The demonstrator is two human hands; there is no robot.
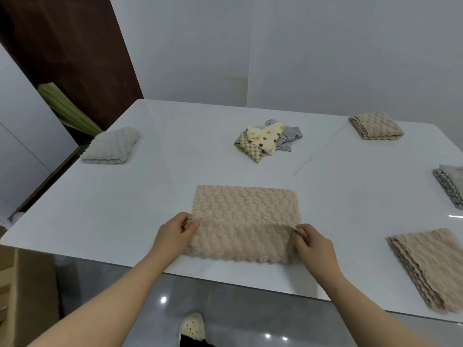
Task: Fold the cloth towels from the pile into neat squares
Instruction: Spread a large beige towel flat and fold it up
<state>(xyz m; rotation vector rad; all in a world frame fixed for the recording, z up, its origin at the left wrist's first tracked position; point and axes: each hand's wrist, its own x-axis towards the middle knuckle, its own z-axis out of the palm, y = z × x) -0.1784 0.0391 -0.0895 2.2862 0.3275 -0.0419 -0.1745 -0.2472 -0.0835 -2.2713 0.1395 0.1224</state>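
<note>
Left hand and right hand pinch the towel by its 2 near corners; it looks light, soft and floppy, so corners suit folding.

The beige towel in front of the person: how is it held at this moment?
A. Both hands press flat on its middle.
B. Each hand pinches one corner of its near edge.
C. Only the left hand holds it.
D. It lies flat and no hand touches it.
B: the left hand and the right hand each pinch a corner of the beige towel, with its near part raised over the flat far part.
</note>
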